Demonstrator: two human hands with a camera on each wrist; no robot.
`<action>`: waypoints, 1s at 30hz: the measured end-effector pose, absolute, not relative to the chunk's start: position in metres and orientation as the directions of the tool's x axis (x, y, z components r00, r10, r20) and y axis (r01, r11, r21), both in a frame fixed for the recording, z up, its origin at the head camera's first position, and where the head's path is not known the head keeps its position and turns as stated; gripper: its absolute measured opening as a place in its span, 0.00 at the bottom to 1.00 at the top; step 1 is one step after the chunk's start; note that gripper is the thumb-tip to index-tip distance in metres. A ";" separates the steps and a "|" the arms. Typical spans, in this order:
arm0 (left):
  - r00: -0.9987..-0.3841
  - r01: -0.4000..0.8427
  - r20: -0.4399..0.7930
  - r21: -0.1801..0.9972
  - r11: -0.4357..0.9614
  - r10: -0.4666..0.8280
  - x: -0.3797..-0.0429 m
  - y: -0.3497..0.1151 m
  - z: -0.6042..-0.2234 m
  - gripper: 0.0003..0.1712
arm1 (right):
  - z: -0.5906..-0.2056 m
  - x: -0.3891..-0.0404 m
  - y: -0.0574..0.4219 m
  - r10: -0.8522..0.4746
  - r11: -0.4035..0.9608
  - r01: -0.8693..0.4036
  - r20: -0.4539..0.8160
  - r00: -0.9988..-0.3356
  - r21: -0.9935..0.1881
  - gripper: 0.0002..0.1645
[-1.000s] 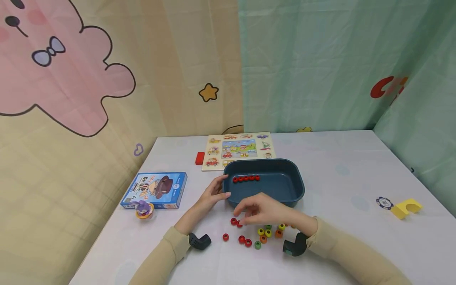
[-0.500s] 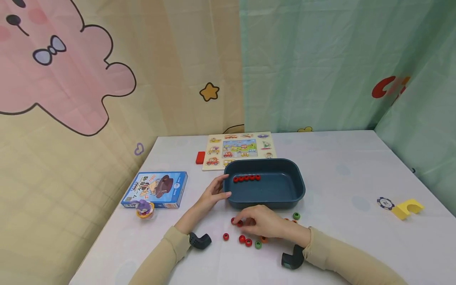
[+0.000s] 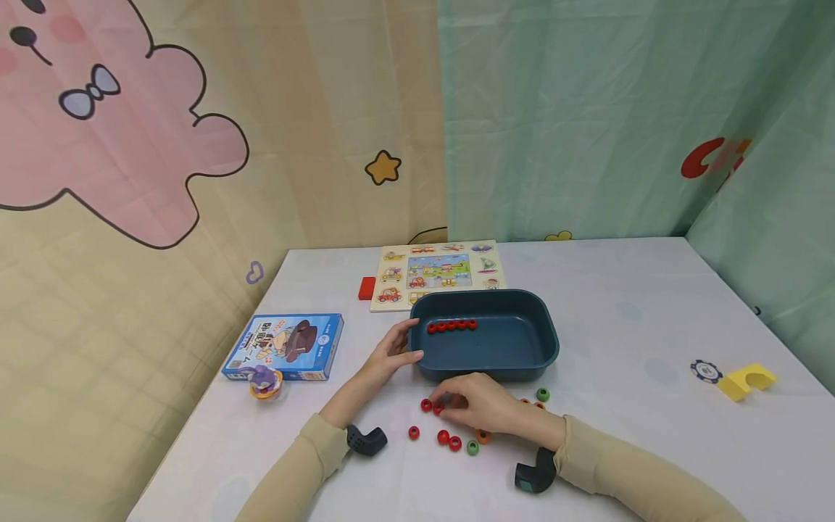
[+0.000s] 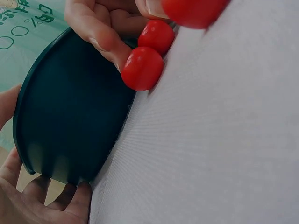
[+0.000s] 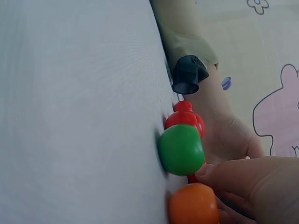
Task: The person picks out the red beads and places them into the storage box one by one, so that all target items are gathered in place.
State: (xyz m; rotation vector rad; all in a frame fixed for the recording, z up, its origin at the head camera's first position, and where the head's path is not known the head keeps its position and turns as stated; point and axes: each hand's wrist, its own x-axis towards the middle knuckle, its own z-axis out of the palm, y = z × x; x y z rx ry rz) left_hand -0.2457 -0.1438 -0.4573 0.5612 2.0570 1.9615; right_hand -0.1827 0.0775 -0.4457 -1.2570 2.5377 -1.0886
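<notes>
A dark teal tray (image 3: 512, 339) stands mid-table with a row of several red beads (image 3: 451, 325) inside. My left hand (image 3: 385, 360) holds its left end, thumb against the front wall and fingers at the rim. In front of the tray, my right hand (image 3: 481, 403) pinches a red bead (image 3: 439, 409) on the tabletop between thumb and fingertip. Another red bead (image 3: 426, 405) lies right beside it; the left wrist view shows this pair of red beads (image 4: 142, 68) close up. The right hand hides part of the bead pile.
Nearer the person lie loose red beads (image 3: 454, 444), a green bead (image 3: 472, 447) and an orange bead (image 3: 483, 437). A puzzle board (image 3: 438, 275) and red block (image 3: 367, 288) are behind the tray, a blue box (image 3: 283, 346) and purple toy (image 3: 264, 381) left, a yellow block (image 3: 746, 381) and chip (image 3: 707, 371) right.
My right hand has come down from above the beads, its fingertips now at the red pair. The left hand and the tray have stayed in place.
</notes>
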 end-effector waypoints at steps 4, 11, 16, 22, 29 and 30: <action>-0.894 0.101 0.083 0.995 0.016 0.440 -0.245 -0.144 -0.456 0.38 | -0.446 -0.183 0.078 -0.719 0.414 -0.657 0.217 -0.661 -0.629 0.14; -0.884 0.089 0.069 0.996 0.022 0.462 -0.242 -0.144 -0.450 0.37 | -0.442 -0.180 0.078 -0.705 0.442 -0.686 0.248 -0.664 -0.578 0.12; -0.895 0.100 0.081 0.995 0.022 0.438 -0.245 -0.144 -0.457 0.38 | -0.418 -0.175 0.077 -0.735 0.426 -0.703 0.236 -0.636 -0.570 0.13; -0.898 0.081 0.062 0.996 0.024 0.437 -0.243 -0.144 -0.454 0.35 | -0.365 -0.184 0.080 -0.752 0.364 -0.797 0.354 -0.557 -0.481 0.13; -0.883 0.070 0.053 0.997 0.019 0.467 -0.235 -0.142 -0.437 0.34 | -0.327 -0.235 0.084 -0.721 0.356 -0.785 0.386 -0.576 -0.506 0.13; -0.883 0.068 0.051 0.997 0.020 0.467 -0.235 -0.142 -0.437 0.34 | -0.327 -0.244 0.084 -0.720 0.355 -0.774 0.375 -0.584 -0.524 0.13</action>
